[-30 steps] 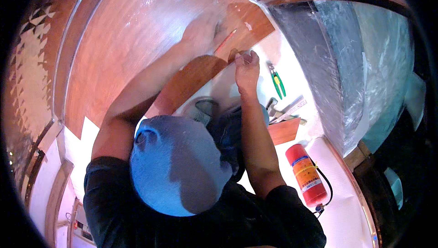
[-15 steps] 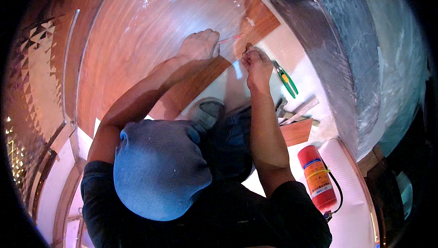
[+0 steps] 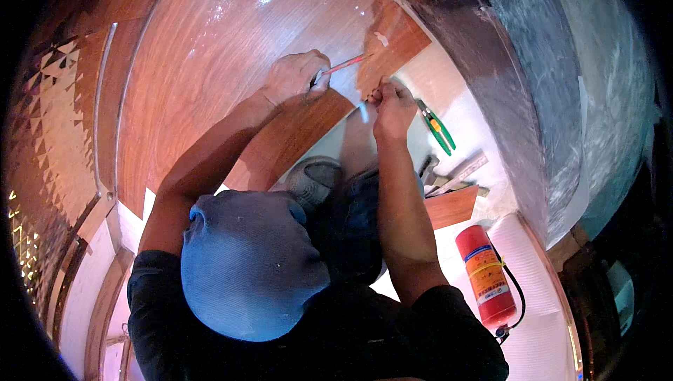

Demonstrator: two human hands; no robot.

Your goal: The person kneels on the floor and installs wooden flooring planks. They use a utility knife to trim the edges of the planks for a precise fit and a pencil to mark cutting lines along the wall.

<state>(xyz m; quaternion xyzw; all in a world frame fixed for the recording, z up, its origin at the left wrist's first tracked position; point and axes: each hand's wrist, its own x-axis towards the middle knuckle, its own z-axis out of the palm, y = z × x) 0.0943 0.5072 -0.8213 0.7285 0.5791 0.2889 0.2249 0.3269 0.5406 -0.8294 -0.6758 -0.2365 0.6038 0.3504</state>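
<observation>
My left hand [image 3: 298,76] is closed around a slim red pencil-like stick [image 3: 345,64], whose tip points right and away from me. Beneath that hand lies a brown wood-grain sheet [image 3: 203,65], cut along a slanting near edge. On the right, close to the sheet's edge, my right hand [image 3: 395,109] has its fingers pinched together; whatever they hold is too small or hidden to name. Just right of this hand, a green utility knife [image 3: 438,128] with a yellow slider rests on the pale floor [image 3: 449,86].
My shoe [image 3: 315,176] and rounded blue cloth [image 3: 252,269] are close in front of me. A ruler-like strip [image 3: 466,168] and several tools lie right, above a brown offcut [image 3: 452,207]. A red fire extinguisher [image 3: 486,276] lies nearer. A dark curved panel [image 3: 505,79] bounds the right.
My left hand has shifted a little left and turned, so the red stick tilts up more. My right hand has drawn slightly nearer to me, with its fingers still pinched.
</observation>
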